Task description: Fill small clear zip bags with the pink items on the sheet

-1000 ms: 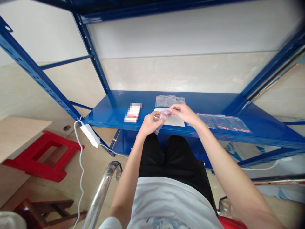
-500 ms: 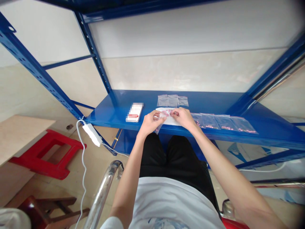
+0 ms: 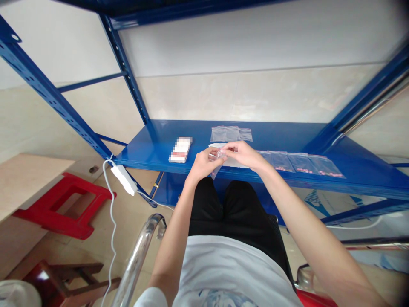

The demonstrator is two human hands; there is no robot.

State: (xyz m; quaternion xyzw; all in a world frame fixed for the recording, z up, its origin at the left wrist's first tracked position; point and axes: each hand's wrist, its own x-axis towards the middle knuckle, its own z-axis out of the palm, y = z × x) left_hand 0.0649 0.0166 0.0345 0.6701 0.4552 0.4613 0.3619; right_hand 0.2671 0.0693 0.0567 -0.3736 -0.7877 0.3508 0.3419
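My left hand is closed on a small clear zip bag, which hangs down over the front edge of the blue shelf. Fingertips of my right hand are pinched together at the mouth of this bag; whatever they hold is too small to make out. Beneath both hands lies a white sheet, and the small pink pieces on it are mostly hidden by my fingers. To the right, several clear bags with pink pieces along their lower edges lie in a row. Three flat clear bags lie behind the sheet.
A white rectangular object, partly pixelated, lies on the blue shelf to the left. A white power strip hangs by the left post. A red stool and a metal armrest stand below.
My right hand has moved left from the pink pieces on the sheet to the mouth of the bag. My left hand has shifted slightly right, still with the zip bag.
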